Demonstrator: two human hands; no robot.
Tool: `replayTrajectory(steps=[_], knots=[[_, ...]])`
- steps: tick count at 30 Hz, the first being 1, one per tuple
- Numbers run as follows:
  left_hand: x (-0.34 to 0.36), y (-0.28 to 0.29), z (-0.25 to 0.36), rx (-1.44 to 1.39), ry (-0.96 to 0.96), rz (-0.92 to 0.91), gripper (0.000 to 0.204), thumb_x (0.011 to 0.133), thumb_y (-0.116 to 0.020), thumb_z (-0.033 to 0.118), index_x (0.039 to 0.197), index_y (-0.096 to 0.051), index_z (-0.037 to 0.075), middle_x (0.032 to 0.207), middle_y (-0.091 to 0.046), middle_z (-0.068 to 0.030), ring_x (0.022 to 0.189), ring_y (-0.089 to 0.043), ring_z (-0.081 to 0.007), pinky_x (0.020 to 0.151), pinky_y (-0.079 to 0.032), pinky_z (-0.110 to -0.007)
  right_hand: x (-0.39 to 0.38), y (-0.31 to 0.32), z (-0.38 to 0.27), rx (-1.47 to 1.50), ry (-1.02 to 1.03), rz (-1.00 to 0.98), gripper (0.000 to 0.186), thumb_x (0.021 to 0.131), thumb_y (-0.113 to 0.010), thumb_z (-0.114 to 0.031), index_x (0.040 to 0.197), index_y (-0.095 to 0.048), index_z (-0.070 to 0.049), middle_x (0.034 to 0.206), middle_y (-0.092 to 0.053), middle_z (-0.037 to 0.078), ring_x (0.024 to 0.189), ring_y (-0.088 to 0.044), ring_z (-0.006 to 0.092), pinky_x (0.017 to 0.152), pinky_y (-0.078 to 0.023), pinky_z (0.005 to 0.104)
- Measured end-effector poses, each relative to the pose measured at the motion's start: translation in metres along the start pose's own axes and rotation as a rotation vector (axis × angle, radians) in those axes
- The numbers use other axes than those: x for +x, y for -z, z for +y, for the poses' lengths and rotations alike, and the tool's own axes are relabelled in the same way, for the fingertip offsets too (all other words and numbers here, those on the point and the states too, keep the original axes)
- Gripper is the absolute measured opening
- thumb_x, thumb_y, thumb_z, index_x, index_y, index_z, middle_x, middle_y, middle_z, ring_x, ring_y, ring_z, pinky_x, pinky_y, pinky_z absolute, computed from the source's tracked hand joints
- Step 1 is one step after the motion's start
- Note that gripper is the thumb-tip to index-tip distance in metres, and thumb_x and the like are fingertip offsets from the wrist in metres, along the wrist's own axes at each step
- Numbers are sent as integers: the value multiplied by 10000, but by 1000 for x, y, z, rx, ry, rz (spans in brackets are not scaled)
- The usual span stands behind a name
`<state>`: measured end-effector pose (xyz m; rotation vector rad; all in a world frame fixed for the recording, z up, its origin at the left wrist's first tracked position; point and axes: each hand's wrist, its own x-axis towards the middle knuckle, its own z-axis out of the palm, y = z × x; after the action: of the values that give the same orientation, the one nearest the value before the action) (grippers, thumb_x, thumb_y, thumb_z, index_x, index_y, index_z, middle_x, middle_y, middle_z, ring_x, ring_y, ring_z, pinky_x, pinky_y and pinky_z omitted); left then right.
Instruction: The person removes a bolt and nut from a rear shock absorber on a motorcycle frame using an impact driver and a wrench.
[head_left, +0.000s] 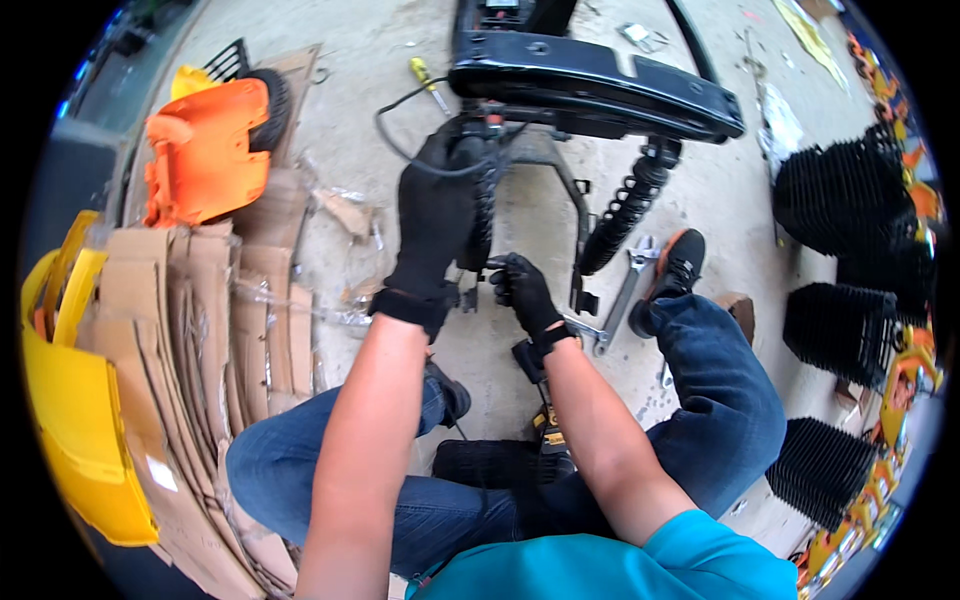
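Reaching forward, gloved left hand (435,215) clenched round shock absorber (482,205); right hand (522,292) grip pinching its lower bolt (497,263).

Bright, even daylight fills the view, with the pale concrete floor (700,200) nearly washed out toward 12 and 1 o'clock. Shadows are soft and short, pooling under the black frame (590,85) at 12 o'clock. The yellow panel (70,420) at 9 o'clock shows mild sheen. Fisheye bending squeezes the rim, where corners go black and detail smears. The centre is sharp.
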<state>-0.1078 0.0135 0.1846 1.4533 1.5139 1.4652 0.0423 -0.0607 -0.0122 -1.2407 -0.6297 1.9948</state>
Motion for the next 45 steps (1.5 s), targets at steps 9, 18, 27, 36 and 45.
replayTrajectory(steps=[9, 18, 27, 36, 45], knots=[[0, -11, -19, -159, 51, -27, 381, 986, -492, 338, 1092, -572, -20, 795, -608, -42, 691, -535, -95, 629, -453, -266, -4, -2, -5, -18, -17, 17, 353, 997, -427, -396, 1068, -605, -98, 745, -585, 1, 569, -507, 77, 530, -440, 227], [-1, -14, -19, -99, 91, -33, 352, 1013, -434, 302, 1149, -518, -12, 1042, -614, -102, 954, -589, -160, 866, -466, -300, -6, -6, -9, -11, -37, 30, 363, 1007, -400, -382, 1047, -612, -90, 732, -568, -2, 561, -497, 75, 525, -433, 221], [7, -14, -22, -128, 59, 81, 367, 979, -503, 333, 993, -599, -21, 793, -621, -67, 688, -540, -122, 632, -451, -289, -4, -7, -6, 32, -35, 12, 343, 1006, -405, -364, 1037, -612, -92, 728, -566, -3, 548, -495, 78, 509, -427, 219], [12, -4, 0, -190, 262, -4, 454, 918, -581, 445, 868, -640, -2, 641, -578, 7, 590, -500, -58, 536, -404, -235, -3, -1, -1, 26, -5, 2, 318, 990, -440, -338, 1047, -629, -90, 753, -602, 1, 588, -516, 70, 538, -452, 216], [-9, -6, -9, 34, -30, 76, 353, 950, -561, 157, 1234, -506, -46, 1057, -630, -111, 922, -593, -127, 795, -484, -274, -2, -2, 0, 148, -107, 63, 292, 983, -484, -365, 1049, -584, -98, 730, -564, -4, 584, -487, 75, 515, -416, 234]])
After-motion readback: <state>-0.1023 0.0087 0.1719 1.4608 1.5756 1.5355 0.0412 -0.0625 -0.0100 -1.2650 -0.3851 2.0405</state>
